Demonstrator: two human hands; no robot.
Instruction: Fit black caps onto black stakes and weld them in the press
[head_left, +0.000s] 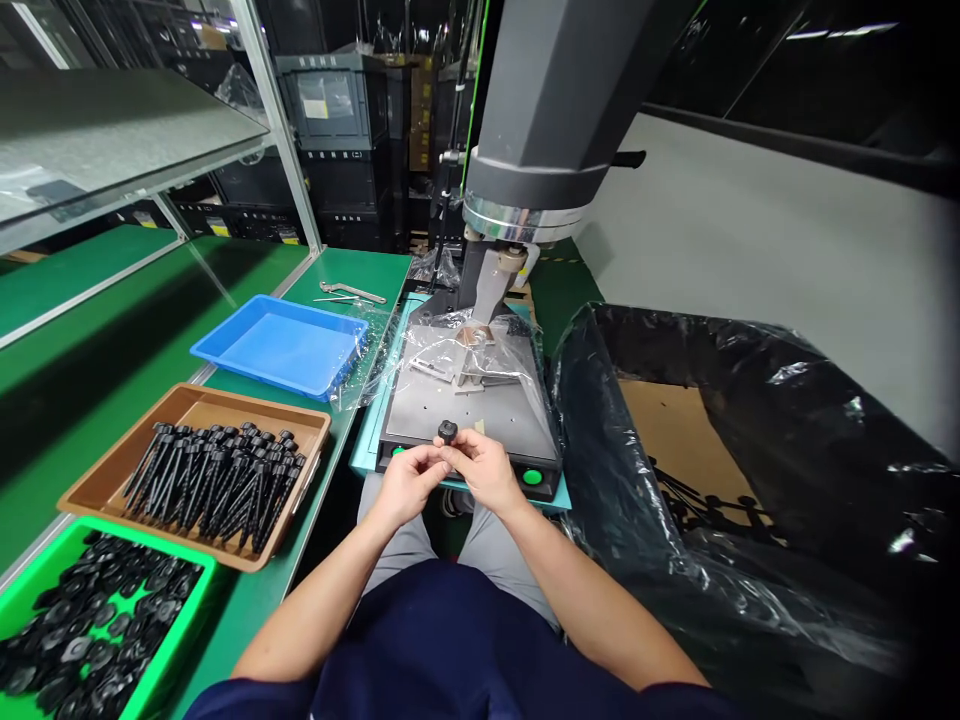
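Right fingers (475, 441): closed on black knob (448, 431)
Left fingers (427, 456): bent, grip unclear
Brown tray (247, 409): nine o'clock from knob

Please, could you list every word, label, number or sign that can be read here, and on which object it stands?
No text can be read with certainty.
Grey bin: white characters on its rim, too small; its pale label, too blurred.
Black crates below it: white characters, too small.
Yellowish labels at the back left: too blurred.
Held black part: no readable marking.
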